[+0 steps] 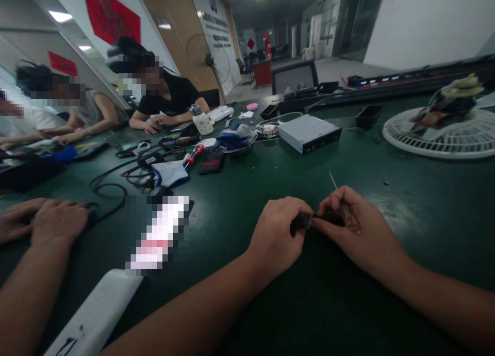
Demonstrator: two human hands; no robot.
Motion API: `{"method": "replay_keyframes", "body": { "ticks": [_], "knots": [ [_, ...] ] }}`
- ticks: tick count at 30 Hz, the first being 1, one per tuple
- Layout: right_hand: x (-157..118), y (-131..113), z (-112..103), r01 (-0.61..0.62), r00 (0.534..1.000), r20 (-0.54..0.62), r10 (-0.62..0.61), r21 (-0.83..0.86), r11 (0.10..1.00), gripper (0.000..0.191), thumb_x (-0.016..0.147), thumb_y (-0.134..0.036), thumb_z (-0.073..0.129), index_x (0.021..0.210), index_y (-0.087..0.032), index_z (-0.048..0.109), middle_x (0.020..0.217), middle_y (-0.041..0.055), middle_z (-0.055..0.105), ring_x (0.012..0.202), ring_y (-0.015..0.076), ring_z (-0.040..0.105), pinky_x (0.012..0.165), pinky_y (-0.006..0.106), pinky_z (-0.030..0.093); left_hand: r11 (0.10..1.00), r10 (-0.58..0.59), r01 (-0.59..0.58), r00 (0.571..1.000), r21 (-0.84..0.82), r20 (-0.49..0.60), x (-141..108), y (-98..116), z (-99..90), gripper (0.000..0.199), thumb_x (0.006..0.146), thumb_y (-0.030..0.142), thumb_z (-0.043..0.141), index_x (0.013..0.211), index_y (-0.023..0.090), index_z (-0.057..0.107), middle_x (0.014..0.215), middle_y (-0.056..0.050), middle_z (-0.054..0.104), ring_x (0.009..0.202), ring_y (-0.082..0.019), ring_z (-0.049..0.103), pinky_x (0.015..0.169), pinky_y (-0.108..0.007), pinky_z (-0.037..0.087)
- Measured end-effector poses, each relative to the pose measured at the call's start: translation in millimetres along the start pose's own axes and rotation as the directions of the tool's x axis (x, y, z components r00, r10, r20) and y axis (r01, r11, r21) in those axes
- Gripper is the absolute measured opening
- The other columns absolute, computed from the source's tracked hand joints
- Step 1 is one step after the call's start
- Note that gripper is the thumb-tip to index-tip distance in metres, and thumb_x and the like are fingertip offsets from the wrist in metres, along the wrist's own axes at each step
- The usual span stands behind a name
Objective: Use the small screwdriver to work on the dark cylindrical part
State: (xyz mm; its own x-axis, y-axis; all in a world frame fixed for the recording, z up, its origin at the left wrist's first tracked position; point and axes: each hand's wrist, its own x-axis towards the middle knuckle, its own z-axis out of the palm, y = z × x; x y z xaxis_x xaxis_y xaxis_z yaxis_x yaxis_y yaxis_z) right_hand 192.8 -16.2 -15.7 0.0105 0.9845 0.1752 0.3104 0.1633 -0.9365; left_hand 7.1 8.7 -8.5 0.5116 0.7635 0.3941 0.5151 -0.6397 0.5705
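Near the middle of the green table (216, 232), my left hand (276, 232) is closed on a small dark part (303, 222), mostly covered by the fingers. My right hand (358, 222) meets it from the right, thumb and forefinger pinching at the part's right end. Tucked in the curled fingers of the right hand is a screwdriver (350, 217) with a clear amber handle. Its thin shaft points up and away to the left, clear of the part. What kind of part it is, I cannot make out.
A grey disc drive (307, 131) lies beyond my hands, a white fan grille with motor (425, 131) at right. Left are cables (112, 185), a red-handled screwdriver (195, 154), a lit phone (162, 235) and a white case (96, 309). A neighbour's hands (58, 222) rest far left; several people sit beyond.
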Motion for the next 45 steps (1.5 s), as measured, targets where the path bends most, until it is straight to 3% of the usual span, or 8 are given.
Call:
{"method": "replay_keyframes", "body": {
  "ticks": [7,10,13,19,28,35,42,45],
  "knots": [
    [-0.5,-4.5,2.1,-0.012,0.997,-0.080,0.014,0.023,1.000,0.023,0.093,-0.045,0.060,0.100,-0.023,0.058,0.094,0.0060,0.070,0.081,0.0203,0.066,0.070,0.035,0.053,0.989,-0.149,0.148,0.981,-0.012,-0.125,-1.1,2.0,1.5,0.023,0.081,0.009,0.063,0.099,0.022,0.059,0.100,-0.003,0.068,0.094,-0.019,0.064,0.085,-0.038,0.052],
    [-3.0,-6.2,-1.1,0.039,0.991,-0.128,-0.027,0.091,0.995,0.038,0.100,-0.052,0.044,0.105,-0.024,0.068,0.095,0.0070,0.070,0.083,0.0206,0.065,0.073,0.036,0.051,0.969,-0.245,0.245,0.954,-0.020,-0.173,-1.9,0.6,1.9,0.028,0.079,0.009,0.064,0.101,0.023,0.058,0.099,-0.002,0.068,0.091,-0.019,0.065,0.081,-0.037,0.054],
    [-6.6,-7.0,-5.3,0.133,0.981,-0.163,-0.107,0.158,0.978,0.055,0.103,-0.055,0.032,0.086,-0.025,0.075,0.087,0.0074,0.069,0.080,0.0213,0.062,0.072,0.037,0.049,0.960,-0.279,0.279,0.943,-0.026,-0.182,-2.2,-1.5,2.3,0.029,0.078,0.007,0.062,0.102,0.023,0.057,0.098,-0.003,0.067,0.089,-0.019,0.064,0.080,-0.037,0.054],
    [-8.5,-6.6,-5.4,0.227,0.974,-0.065,-0.218,0.242,0.943,0.058,0.103,-0.052,0.034,0.069,-0.025,0.073,0.073,0.0061,0.064,0.076,0.0220,0.059,0.068,0.037,0.044,0.967,-0.254,0.251,0.957,-0.038,-0.140,-1.2,-2.0,1.5,0.030,0.076,0.006,0.063,0.100,0.022,0.056,0.098,-0.003,0.066,0.089,-0.019,0.064,0.077,-0.035,0.053],
    [-7.2,-9.2,-3.9,0.094,0.996,-0.023,-0.091,0.157,0.983,0.055,0.102,-0.052,0.038,0.067,-0.023,0.070,0.074,0.0053,0.065,0.076,0.0205,0.060,0.070,0.035,0.045,0.983,-0.184,0.184,0.973,-0.018,-0.139,-1.1,0.2,1.8,0.027,0.076,0.004,0.061,0.096,0.022,0.056,0.098,-0.001,0.065,0.089,-0.017,0.062,0.079,-0.034,0.050],
    [-5.3,-3.0,-3.7,0.099,0.994,0.009,-0.106,0.283,0.954,0.053,0.103,-0.049,0.038,0.068,-0.024,0.070,0.071,0.0040,0.065,0.078,0.0209,0.060,0.075,0.036,0.044,0.985,-0.171,0.172,0.979,0.005,-0.110,-0.5,0.7,1.2,0.029,0.075,0.002,0.062,0.096,0.021,0.058,0.099,-0.001,0.063,0.090,-0.017,0.059,0.077,-0.034,0.049],
    [-2.7,-7.8,-6.3,0.019,0.999,-0.042,-0.016,0.073,0.997,0.048,0.101,-0.045,0.043,0.064,-0.024,0.066,0.069,0.0023,0.062,0.071,0.0192,0.058,0.071,0.034,0.043,0.983,-0.181,0.182,0.978,0.006,-0.104,0.5,1.8,-0.1,0.027,0.076,0.002,0.061,0.096,0.021,0.060,0.100,-0.002,0.064,0.091,-0.018,0.060,0.078,-0.034,0.049],
    [-1.2,-4.1,-7.2,0.009,1.000,-0.002,-0.008,0.102,0.995,0.051,0.101,-0.045,0.042,0.059,-0.023,0.062,0.066,0.0027,0.061,0.070,0.0195,0.058,0.071,0.035,0.043,0.986,-0.166,0.168,0.981,0.010,-0.104,0.7,1.8,-0.1,0.027,0.076,0.002,0.061,0.095,0.020,0.060,0.099,-0.001,0.064,0.091,-0.017,0.059,0.078,-0.034,0.049]
  ]
}}
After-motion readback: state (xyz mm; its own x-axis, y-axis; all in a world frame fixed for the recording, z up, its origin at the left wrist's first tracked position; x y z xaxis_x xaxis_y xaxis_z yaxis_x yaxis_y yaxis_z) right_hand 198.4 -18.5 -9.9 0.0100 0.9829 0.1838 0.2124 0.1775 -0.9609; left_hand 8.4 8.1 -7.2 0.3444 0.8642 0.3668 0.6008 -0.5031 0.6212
